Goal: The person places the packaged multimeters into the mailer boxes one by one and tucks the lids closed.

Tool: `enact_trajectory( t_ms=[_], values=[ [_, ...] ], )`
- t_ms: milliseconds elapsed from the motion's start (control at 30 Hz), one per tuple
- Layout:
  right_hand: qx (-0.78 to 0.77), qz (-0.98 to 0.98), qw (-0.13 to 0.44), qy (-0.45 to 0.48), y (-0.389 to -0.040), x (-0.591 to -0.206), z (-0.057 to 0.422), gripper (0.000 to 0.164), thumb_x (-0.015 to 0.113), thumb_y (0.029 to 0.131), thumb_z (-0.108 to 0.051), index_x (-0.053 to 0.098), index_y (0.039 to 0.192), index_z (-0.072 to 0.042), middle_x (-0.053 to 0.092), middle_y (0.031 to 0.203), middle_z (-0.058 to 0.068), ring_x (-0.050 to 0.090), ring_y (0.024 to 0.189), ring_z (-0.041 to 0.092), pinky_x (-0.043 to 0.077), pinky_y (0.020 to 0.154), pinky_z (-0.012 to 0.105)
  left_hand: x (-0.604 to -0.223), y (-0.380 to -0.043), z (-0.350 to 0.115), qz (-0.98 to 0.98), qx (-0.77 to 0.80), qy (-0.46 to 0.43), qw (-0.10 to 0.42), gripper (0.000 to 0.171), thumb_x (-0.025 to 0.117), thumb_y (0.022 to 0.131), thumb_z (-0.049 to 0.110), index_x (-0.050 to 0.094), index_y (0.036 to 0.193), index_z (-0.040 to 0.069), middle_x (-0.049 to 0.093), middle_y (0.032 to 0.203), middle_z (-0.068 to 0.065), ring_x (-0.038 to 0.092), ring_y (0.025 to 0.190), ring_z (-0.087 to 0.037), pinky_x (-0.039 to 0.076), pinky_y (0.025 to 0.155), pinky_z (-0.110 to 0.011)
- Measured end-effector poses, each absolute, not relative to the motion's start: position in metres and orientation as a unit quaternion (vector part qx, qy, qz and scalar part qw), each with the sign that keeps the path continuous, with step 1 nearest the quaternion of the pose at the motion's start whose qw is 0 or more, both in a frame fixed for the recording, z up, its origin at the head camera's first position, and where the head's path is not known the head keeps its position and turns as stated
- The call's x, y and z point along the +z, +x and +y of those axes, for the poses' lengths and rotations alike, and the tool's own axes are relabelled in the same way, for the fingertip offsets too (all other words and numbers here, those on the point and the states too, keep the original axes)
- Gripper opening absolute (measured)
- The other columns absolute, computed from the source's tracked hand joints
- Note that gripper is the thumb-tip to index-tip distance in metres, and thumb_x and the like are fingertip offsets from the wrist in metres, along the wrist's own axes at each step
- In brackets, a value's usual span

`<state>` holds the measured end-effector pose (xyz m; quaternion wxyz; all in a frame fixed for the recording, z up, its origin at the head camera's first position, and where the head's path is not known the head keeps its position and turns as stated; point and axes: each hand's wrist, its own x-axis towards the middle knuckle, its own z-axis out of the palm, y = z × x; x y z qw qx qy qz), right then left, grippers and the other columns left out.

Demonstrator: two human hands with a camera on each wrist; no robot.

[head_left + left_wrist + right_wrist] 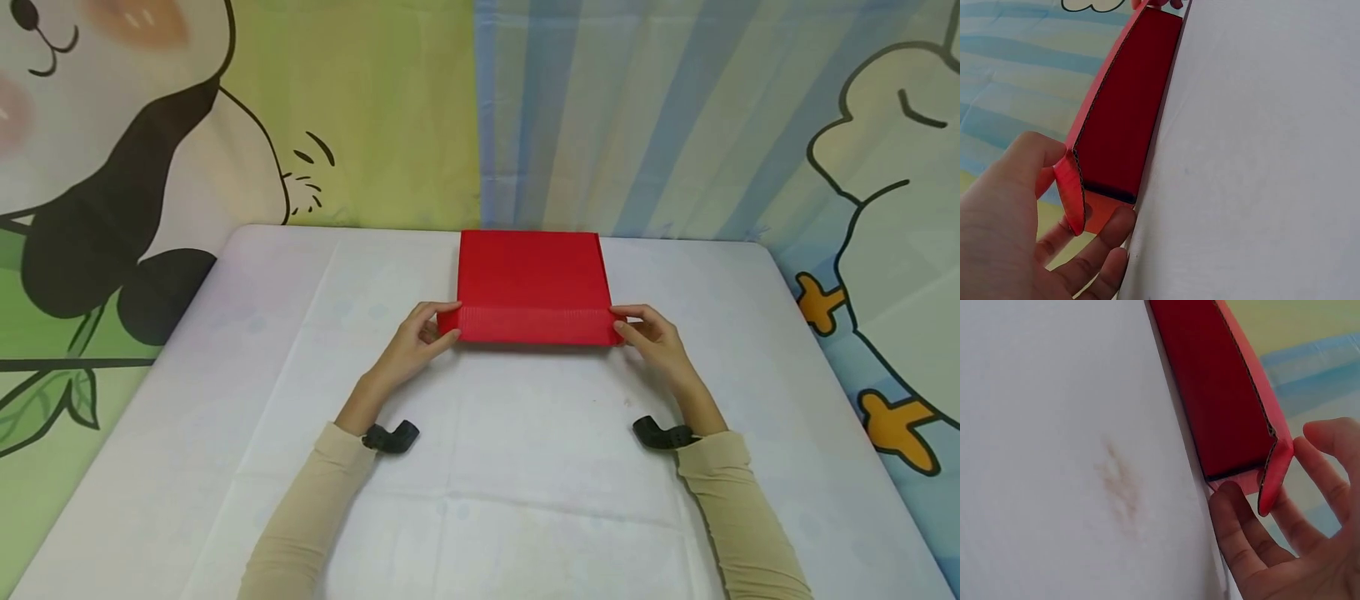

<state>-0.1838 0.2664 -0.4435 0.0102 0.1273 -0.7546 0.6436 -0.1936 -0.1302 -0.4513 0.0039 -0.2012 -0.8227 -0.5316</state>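
A red corrugated cardboard box (534, 271) lies near the far edge of the white-covered table. Its lid has a front flap (536, 327), with a small side tab at each end. My left hand (411, 346) holds the left tab (1069, 190) between thumb and fingers. At the opposite end, my right hand (658, 342) has its fingers curved around the right tab (1277, 476). Both wrist views show the flap standing out from the dark red front wall (1125, 109), with a raw corrugated edge along it.
A white cloth (525, 467) with faint creases covers the table. Behind it hangs a printed curtain (600, 117), with cartoon animals at both sides. Each wrist wears a black camera mount (392, 437) beside a beige sleeve (311, 508).
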Motion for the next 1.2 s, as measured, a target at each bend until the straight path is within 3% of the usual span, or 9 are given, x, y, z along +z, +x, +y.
enact_trajectory(
  t_ms=[267,433,600,767,967,1200],
  values=[
    [0.666,-0.740,0.017,0.095,-0.184,-0.457,0.268,0.027,0.059,0.098,-0.013,0.064,0.124,-0.008,0.062,0.121,-0.006,0.060,0.101,0.004,0.049,0.086,0.014,-0.454,-0.197,-0.132,-0.828,-0.518,-0.215,0.008,0.045,0.069,0.091,0.014,0.058,0.135,0.014,0.054,0.117,-0.008,0.053,0.080,-0.020,0.047,0.070,-0.024],
    [0.669,-0.733,0.038,0.111,-0.185,-0.458,0.269,0.027,0.059,0.098,-0.009,0.063,0.124,-0.006,0.062,0.121,-0.001,0.058,0.105,0.007,0.048,0.088,0.015,-0.454,-0.201,-0.132,-0.817,-0.529,-0.229,0.007,0.045,0.068,0.092,0.013,0.057,0.136,0.013,0.055,0.126,-0.009,0.054,0.083,-0.021,0.044,0.070,-0.025],
    [0.655,-0.743,0.054,0.129,-0.187,-0.458,0.267,0.031,0.060,0.094,-0.001,0.059,0.124,0.008,0.048,0.131,0.007,0.045,0.120,0.010,0.043,0.096,0.016,-0.460,-0.200,-0.133,-0.808,-0.546,-0.219,0.013,0.046,0.068,0.092,0.009,0.056,0.136,0.006,0.044,0.136,-0.014,0.053,0.093,-0.028,0.039,0.068,-0.024],
    [0.623,-0.763,0.078,0.152,-0.184,-0.461,0.265,0.040,0.067,0.084,0.013,0.057,0.123,0.014,0.046,0.127,0.018,0.044,0.119,0.012,0.042,0.103,0.021,-0.457,-0.190,-0.130,-0.810,-0.545,-0.216,0.025,0.048,0.069,0.089,0.003,0.056,0.134,-0.001,0.038,0.133,-0.022,0.046,0.109,-0.036,0.041,0.075,-0.035],
    [0.622,-0.752,0.091,0.199,-0.186,-0.464,0.264,0.060,0.074,0.070,0.022,0.054,0.125,0.012,0.049,0.126,0.022,0.049,0.117,0.012,0.043,0.103,0.023,-0.467,-0.196,-0.133,-0.814,-0.530,-0.229,0.058,0.054,0.079,0.082,0.008,0.060,0.133,0.008,0.047,0.127,-0.013,0.046,0.112,-0.027,0.040,0.083,-0.039],
    [0.645,-0.731,0.068,0.211,-0.185,-0.466,0.265,0.065,0.073,0.071,0.023,0.048,0.130,0.014,0.053,0.127,0.017,0.054,0.114,0.013,0.046,0.100,0.022,-0.468,-0.196,-0.133,-0.812,-0.528,-0.240,0.058,0.062,0.084,0.076,0.008,0.059,0.134,0.010,0.057,0.125,-0.008,0.054,0.112,-0.026,0.049,0.088,-0.038]
  ],
)
